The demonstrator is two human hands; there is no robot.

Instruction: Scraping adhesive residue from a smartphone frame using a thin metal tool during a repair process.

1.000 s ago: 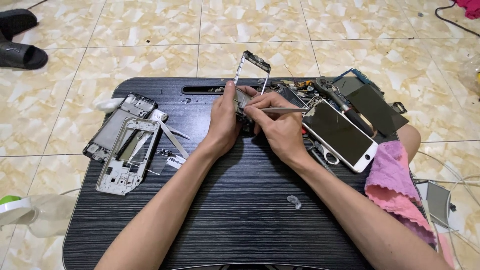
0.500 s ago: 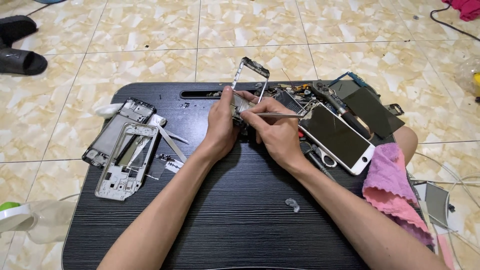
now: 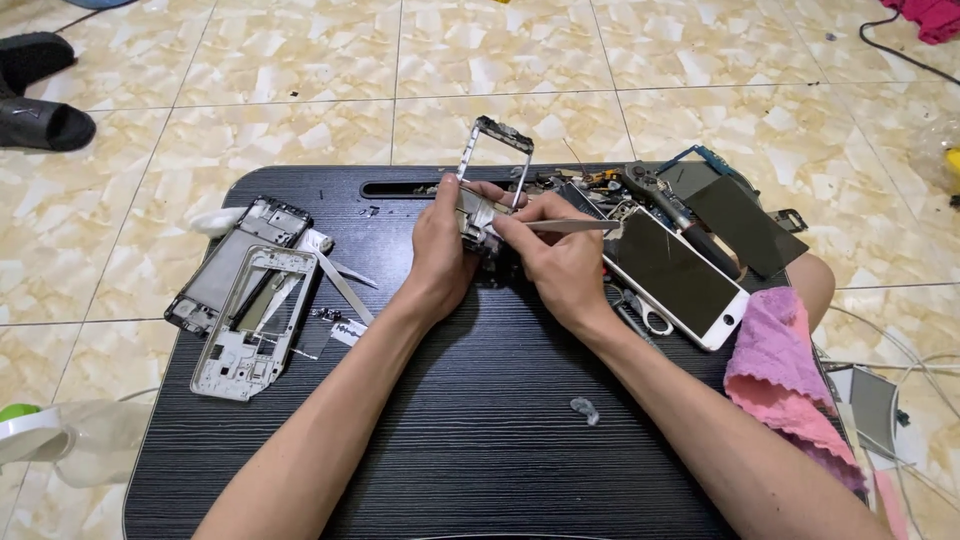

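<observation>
My left hand (image 3: 441, 243) grips the lower part of a bare phone frame (image 3: 495, 160), which stands upright above the black lap table (image 3: 470, 420). Touching it from the right, my right hand (image 3: 560, 255) pinches metal tweezers (image 3: 570, 226), their tips at the frame's lower end between my thumbs. Both hands hover over the back middle of the table.
Two stripped phone frames (image 3: 245, 300) lie at the left with a metal strip (image 3: 340, 285). A white-edged phone screen (image 3: 675, 275), dark panels (image 3: 745, 225) and small parts crowd the right back. A pink cloth (image 3: 785, 375) hangs off the right edge. Sandals (image 3: 40, 95) rest on the tiled floor.
My hands and the frame stay in the same place on the table. The view has shifted slightly.
</observation>
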